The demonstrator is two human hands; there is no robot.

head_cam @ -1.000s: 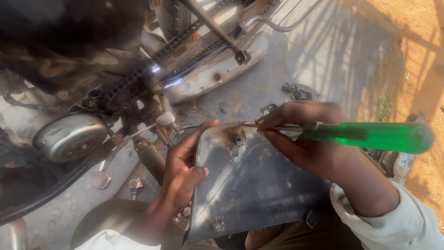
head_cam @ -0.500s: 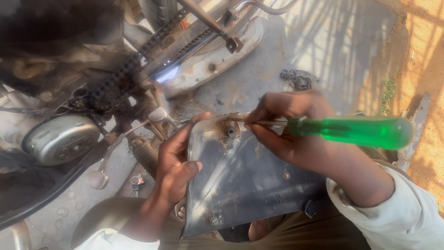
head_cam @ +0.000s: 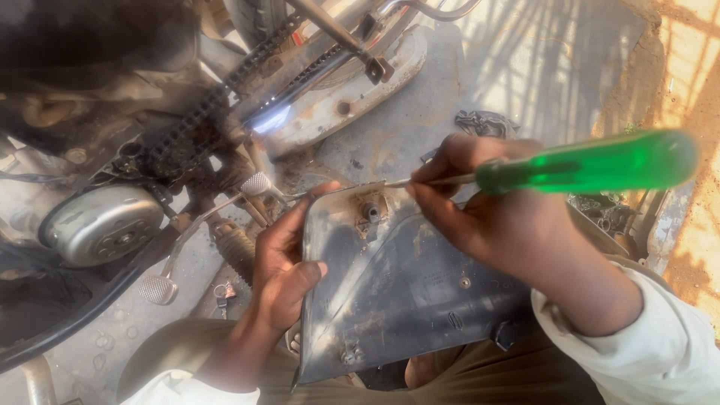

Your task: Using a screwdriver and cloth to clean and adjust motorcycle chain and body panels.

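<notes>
My left hand (head_cam: 283, 262) grips the left edge of a dark grey motorcycle side panel (head_cam: 397, 292), which rests tilted across my lap with its inner face up. My right hand (head_cam: 487, 217) holds a screwdriver with a translucent green handle (head_cam: 592, 161). Its metal shaft points left, with the tip at the panel's top edge, just above a small round rubber mount (head_cam: 372, 212). Cream sleeves cover both forearms.
A motorcycle stands at the upper left, with its oily drive chain (head_cam: 202, 112), a round silver engine cover (head_cam: 101, 225), a foot lever (head_cam: 161, 289) and a chrome chain guard (head_cam: 337, 105). Concrete ground lies beyond, and sandy dirt at the right edge.
The panel and both hands have shifted slightly down and left in view. The screwdriver has stayed at the panel's top edge, and its handle now tilts a little more upward.
</notes>
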